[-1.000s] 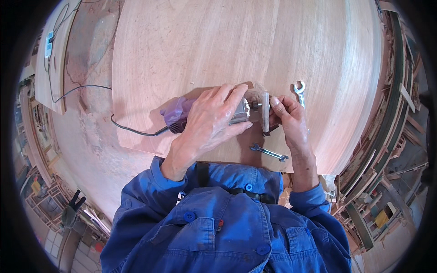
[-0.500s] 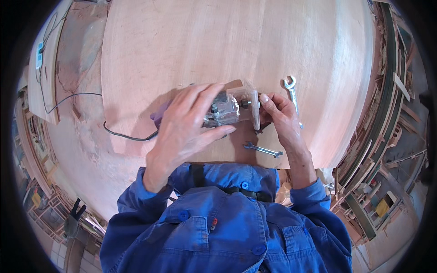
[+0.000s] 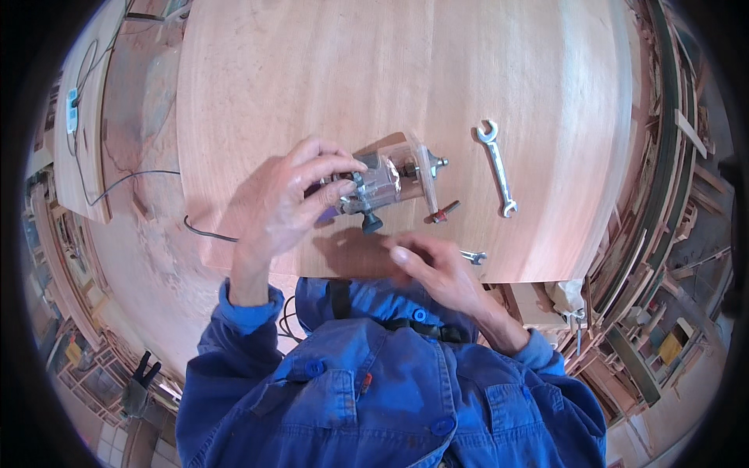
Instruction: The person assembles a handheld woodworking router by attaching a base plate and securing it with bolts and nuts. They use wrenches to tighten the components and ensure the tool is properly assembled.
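Observation:
My left hand [image 3: 292, 199] grips a small power router [image 3: 382, 183] lying on its side on a wooden panel [image 3: 406, 70], its clear base plate pointing right. My right hand [image 3: 433, 269] hovers near the panel's front edge with loosely curled fingers and nothing in it that I can see. A small wrench [image 3: 471, 256] lies just right of its fingertips, partly hidden by the hand. A longer open-ended wrench [image 3: 498, 168] rests on the panel to the right of the router. A short red-tipped bit [image 3: 443, 212] lies below the base plate.
The router's black cord [image 3: 204, 231] trails left off the panel. Another board [image 3: 82, 117] with a cable and a small blue device lies at the far left. Stacked timber and frames [image 3: 655, 257] line the right side. A black tool [image 3: 140, 374] sits on the floor lower left.
My right hand has let go of the router's base end and drawn back toward me. The head view has shifted, so the long wrench and the router show more fully.

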The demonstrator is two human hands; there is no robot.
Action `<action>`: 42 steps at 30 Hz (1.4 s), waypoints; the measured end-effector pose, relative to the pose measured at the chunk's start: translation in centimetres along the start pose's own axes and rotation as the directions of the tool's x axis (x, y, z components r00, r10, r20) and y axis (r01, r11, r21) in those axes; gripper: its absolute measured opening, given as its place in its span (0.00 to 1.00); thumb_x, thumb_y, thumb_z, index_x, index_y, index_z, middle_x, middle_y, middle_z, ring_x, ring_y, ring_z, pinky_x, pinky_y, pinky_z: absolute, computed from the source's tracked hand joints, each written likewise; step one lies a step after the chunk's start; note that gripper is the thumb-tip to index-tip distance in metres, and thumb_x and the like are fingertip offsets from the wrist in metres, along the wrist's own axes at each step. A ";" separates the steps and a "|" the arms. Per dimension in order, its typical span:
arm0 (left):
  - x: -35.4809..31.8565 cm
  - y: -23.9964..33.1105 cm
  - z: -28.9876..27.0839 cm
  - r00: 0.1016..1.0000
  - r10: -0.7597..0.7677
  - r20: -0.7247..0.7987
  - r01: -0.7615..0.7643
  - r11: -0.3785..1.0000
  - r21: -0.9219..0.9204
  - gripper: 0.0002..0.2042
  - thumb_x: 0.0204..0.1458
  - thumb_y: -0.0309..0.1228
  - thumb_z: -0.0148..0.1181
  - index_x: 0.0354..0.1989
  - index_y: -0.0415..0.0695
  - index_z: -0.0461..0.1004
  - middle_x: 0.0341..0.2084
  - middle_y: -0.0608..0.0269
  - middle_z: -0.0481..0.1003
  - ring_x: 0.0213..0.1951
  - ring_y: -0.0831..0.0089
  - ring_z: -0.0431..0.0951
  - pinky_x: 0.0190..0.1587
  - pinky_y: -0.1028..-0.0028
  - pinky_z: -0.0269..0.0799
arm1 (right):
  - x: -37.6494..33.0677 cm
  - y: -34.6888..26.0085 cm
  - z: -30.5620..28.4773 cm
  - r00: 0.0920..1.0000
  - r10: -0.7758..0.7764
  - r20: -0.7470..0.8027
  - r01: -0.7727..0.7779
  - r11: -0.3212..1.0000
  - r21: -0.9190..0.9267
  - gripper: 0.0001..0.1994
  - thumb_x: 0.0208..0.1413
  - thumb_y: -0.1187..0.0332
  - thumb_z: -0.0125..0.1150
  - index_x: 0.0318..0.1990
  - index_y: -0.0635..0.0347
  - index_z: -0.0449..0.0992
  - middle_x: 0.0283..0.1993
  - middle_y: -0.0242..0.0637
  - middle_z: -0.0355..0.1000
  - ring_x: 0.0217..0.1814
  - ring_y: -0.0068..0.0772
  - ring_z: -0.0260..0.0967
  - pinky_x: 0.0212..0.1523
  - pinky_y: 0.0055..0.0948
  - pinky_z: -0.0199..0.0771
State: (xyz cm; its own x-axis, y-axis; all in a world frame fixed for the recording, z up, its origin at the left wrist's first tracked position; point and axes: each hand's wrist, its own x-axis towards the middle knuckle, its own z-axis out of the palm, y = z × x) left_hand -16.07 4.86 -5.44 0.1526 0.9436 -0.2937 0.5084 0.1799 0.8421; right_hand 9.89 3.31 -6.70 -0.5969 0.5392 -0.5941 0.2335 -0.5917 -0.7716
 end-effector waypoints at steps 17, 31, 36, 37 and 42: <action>3.0 -2.3 -1.0 0.973 0.121 0.196 -0.060 0.955 -0.291 0.07 0.58 0.30 0.64 0.39 0.40 0.80 0.33 0.66 0.75 0.39 0.77 0.74 0.45 0.74 0.68 | 3.0 2.5 4.2 0.987 0.036 -0.159 0.027 0.927 0.375 0.23 0.69 0.52 0.55 0.40 0.69 0.79 0.31 0.33 0.78 0.29 0.24 0.76 0.28 0.26 0.76; 4.9 -4.0 -1.4 0.912 0.069 0.405 0.185 0.811 -0.555 0.07 0.54 0.29 0.69 0.36 0.39 0.80 0.30 0.67 0.76 0.38 0.79 0.74 0.43 0.75 0.68 | 3.5 3.3 4.9 0.994 0.105 0.040 -0.095 0.594 0.799 0.30 0.71 0.43 0.42 0.43 0.67 0.76 0.36 0.40 0.78 0.31 0.28 0.77 0.32 0.27 0.78; 5.1 -3.8 -1.3 0.914 0.038 0.404 0.221 0.790 -0.573 0.08 0.53 0.30 0.71 0.33 0.39 0.80 0.29 0.69 0.76 0.37 0.81 0.73 0.42 0.76 0.68 | 3.4 3.7 5.6 0.891 -0.177 -0.419 0.119 0.980 -0.160 0.20 0.69 0.53 0.57 0.38 0.65 0.76 0.33 0.34 0.78 0.27 0.25 0.74 0.27 0.27 0.74; 5.1 -3.7 -1.2 0.911 0.023 0.412 0.245 0.773 -0.585 0.08 0.53 0.30 0.71 0.33 0.39 0.80 0.29 0.69 0.76 0.37 0.81 0.73 0.41 0.77 0.67 | 3.3 3.8 5.9 0.893 -0.161 -0.420 0.155 0.987 -0.048 0.20 0.68 0.53 0.57 0.38 0.65 0.76 0.33 0.35 0.78 0.27 0.25 0.74 0.26 0.27 0.74; 5.2 -4.4 -1.1 0.920 0.091 0.382 0.136 0.839 -0.527 0.07 0.52 0.30 0.71 0.31 0.40 0.80 0.28 0.70 0.75 0.37 0.82 0.73 0.42 0.78 0.67 | 3.5 2.8 5.9 0.986 0.130 -0.106 -0.003 0.644 0.765 0.26 0.70 0.47 0.50 0.44 0.67 0.75 0.35 0.41 0.78 0.27 0.30 0.77 0.30 0.29 0.79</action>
State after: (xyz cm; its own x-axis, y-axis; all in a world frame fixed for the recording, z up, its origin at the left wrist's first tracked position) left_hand -18.41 9.30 -10.22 0.5100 0.7781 -0.3666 0.0010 0.4257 0.9049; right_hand 3.99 -0.01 -9.60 -0.4770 0.5178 -0.7101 -0.4346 -0.8413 -0.3215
